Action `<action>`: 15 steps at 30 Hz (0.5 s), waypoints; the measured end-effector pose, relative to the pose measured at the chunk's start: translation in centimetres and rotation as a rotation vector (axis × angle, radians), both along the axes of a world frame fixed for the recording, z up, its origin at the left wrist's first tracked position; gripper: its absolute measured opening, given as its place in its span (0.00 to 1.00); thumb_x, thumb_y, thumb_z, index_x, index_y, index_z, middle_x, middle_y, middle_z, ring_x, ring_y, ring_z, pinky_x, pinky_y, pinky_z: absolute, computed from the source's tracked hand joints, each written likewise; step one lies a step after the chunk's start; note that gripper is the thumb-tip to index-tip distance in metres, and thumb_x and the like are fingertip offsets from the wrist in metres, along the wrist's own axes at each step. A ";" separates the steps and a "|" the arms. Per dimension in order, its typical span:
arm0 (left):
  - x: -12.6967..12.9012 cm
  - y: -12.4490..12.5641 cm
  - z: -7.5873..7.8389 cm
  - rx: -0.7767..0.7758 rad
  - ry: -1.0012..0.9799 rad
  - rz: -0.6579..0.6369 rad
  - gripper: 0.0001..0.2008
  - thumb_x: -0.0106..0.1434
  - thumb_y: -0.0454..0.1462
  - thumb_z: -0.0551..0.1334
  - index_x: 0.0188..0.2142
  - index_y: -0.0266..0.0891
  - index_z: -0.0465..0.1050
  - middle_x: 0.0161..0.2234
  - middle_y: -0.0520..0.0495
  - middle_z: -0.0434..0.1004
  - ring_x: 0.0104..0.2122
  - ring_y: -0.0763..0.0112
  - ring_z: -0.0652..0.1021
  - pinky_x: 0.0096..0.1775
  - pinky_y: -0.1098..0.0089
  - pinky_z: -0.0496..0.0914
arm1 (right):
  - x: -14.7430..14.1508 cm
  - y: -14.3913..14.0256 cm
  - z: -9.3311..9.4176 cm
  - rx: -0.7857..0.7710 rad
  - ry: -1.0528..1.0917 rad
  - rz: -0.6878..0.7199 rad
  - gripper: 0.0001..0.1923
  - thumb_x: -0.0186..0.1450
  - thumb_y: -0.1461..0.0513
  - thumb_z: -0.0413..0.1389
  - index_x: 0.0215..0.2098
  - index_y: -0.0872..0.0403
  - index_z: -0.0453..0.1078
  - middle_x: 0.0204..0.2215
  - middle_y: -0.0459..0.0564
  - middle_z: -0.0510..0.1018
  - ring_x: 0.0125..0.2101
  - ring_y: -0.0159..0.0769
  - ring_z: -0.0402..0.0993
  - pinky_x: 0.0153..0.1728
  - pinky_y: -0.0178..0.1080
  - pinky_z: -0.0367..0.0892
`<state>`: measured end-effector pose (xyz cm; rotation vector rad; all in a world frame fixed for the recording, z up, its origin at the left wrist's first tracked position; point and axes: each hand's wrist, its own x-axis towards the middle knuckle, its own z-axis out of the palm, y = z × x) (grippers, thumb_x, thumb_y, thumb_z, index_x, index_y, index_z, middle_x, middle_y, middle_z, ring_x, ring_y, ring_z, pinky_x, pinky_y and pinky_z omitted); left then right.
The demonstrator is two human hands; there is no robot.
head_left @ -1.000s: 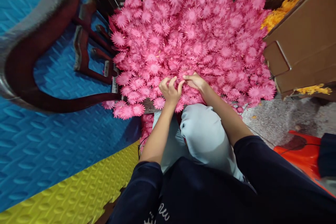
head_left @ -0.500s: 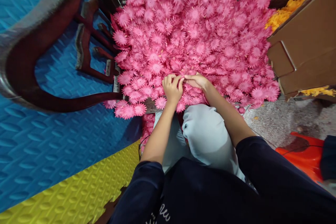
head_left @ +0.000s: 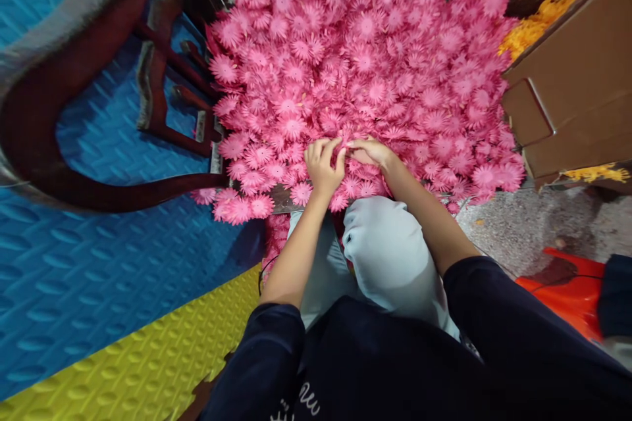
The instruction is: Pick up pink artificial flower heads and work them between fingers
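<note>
A thick heap of pink artificial flowers [head_left: 366, 62], with many thin petals, spreads out in front of me. At its near edge my left hand [head_left: 323, 163] is curled, thumb and index finger around a pink petalled piece between the two hands. My right hand [head_left: 371, 151] meets it from the other side, thumb and fingertips pinched on the same pink flower. The fingertips almost touch. Pink petals all around blend with the held flower, so its outline is hard to make out.
A dark carved wooden chair [head_left: 47, 174] stands at left on blue matting [head_left: 89, 276] with a yellow strip [head_left: 148, 355]. A brown cardboard box [head_left: 573, 72] is at right, beside orange-yellow flowers [head_left: 536, 23]. An orange-red plastic object [head_left: 567, 293] lies lower right.
My left thumb and index finger have parted slightly around the flower. My right hand stays nearly in place. The view has shifted a little.
</note>
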<state>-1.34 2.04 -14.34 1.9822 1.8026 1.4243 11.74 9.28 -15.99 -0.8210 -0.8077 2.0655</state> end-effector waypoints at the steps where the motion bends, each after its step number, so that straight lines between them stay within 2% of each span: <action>1: 0.0 0.0 0.0 0.007 0.014 0.001 0.14 0.64 0.45 0.55 0.39 0.41 0.76 0.36 0.42 0.73 0.39 0.61 0.71 0.44 0.62 0.60 | 0.0 -0.1 0.2 0.007 0.002 0.020 0.11 0.40 0.66 0.67 0.20 0.54 0.69 0.20 0.41 0.77 0.28 0.31 0.73 0.44 0.41 0.72; 4: 0.0 0.1 -0.1 0.046 -0.028 0.056 0.14 0.63 0.45 0.57 0.32 0.41 0.76 0.32 0.43 0.71 0.36 0.62 0.70 0.43 0.63 0.61 | 0.0 -0.3 0.9 0.035 0.009 0.078 0.14 0.39 0.64 0.69 0.22 0.55 0.71 0.21 0.42 0.77 0.30 0.33 0.75 0.46 0.43 0.71; 7: -0.1 0.1 -0.2 0.060 -0.097 0.069 0.14 0.63 0.46 0.56 0.30 0.40 0.74 0.31 0.44 0.69 0.36 0.63 0.70 0.42 0.64 0.62 | 0.1 -0.6 1.7 0.069 -0.012 0.094 0.17 0.39 0.61 0.70 0.24 0.55 0.72 0.21 0.42 0.77 0.30 0.34 0.76 0.48 0.44 0.71; 15: 0.0 0.0 -0.2 0.053 -0.031 0.003 0.14 0.66 0.43 0.50 0.32 0.39 0.70 0.33 0.41 0.69 0.37 0.60 0.70 0.42 0.62 0.60 | 0.1 -0.8 2.1 0.049 0.030 0.057 0.21 0.34 0.64 0.71 0.24 0.54 0.68 0.19 0.41 0.75 0.36 0.37 0.76 0.46 0.43 0.71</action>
